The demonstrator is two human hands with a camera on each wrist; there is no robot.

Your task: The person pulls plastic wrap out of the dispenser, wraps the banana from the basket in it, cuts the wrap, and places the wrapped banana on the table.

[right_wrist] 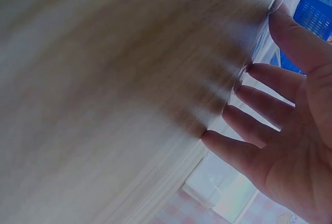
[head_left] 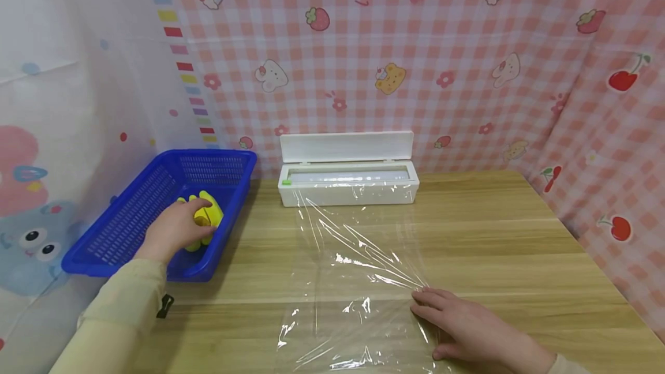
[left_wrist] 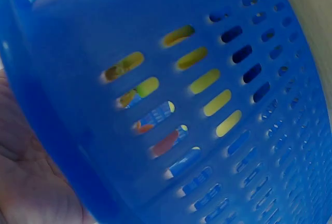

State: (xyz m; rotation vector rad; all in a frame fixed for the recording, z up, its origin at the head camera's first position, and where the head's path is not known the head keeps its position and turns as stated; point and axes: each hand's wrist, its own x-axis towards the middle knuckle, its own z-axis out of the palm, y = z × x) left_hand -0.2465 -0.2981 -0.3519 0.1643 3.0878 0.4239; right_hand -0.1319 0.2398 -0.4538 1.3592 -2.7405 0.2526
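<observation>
Inside the blue plastic basket (head_left: 124,224), my left hand (head_left: 176,224) grips a bunch of yellow bananas (head_left: 215,210), thumb on the near side and fingers over the top. The left wrist view shows mostly the basket's slotted wall (left_wrist: 72,79), with patches of yellow through the slots and part of the palm at the edge. A sheet of clear cling film (head_left: 358,299) lies pulled out over the table towards me. My right hand (head_left: 467,322) rests its fingertips along the film's right edge, fingers nearly straight and spread, also seen in the right wrist view.
A white cling film dispenser (head_left: 348,195) with its lid raised stands at the back of the wooden table (head_left: 483,229). A small green piece (head_left: 287,182) sits at its left end. A small black object (head_left: 165,306) lies by my left sleeve. Printed cloth hangs behind and at both sides.
</observation>
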